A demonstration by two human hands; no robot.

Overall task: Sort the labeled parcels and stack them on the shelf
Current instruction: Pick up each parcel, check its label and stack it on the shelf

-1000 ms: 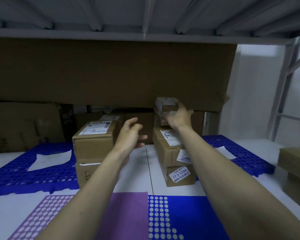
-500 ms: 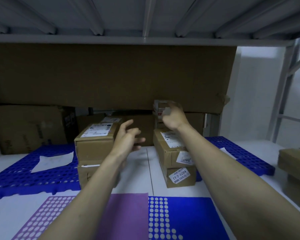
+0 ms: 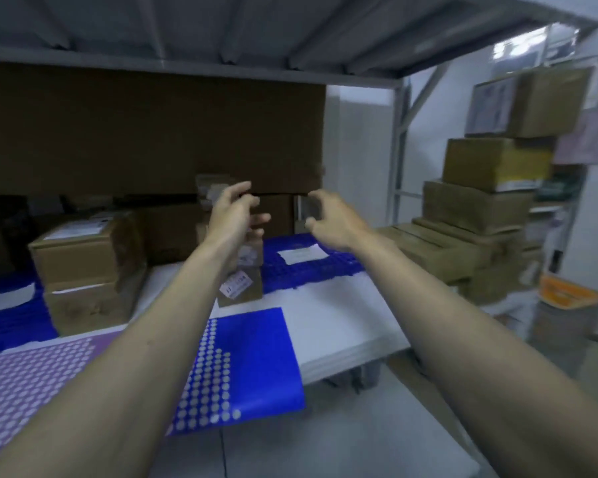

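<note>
Neither hand holds anything: the left hand [image 3: 233, 215] hangs in the air with fingers loosely spread, and the right hand [image 3: 332, 220] is raised beside it, fingers half-curled around nothing, though blur hides the fingertips. Both hover in front of the narrow stack of brown cardboard parcels with white labels [image 3: 240, 277] standing on the white shelf board [image 3: 342, 305]; its small top parcel [image 3: 213, 191] sits just behind the left hand. Judging by this, a placement looks finished and the next parcel must be fetched, probably from the pile of brown cartons [image 3: 470, 215] to the right, off the shelf. The stack's long axis seems to run front to back, with its labelled end facing the person.
</note>
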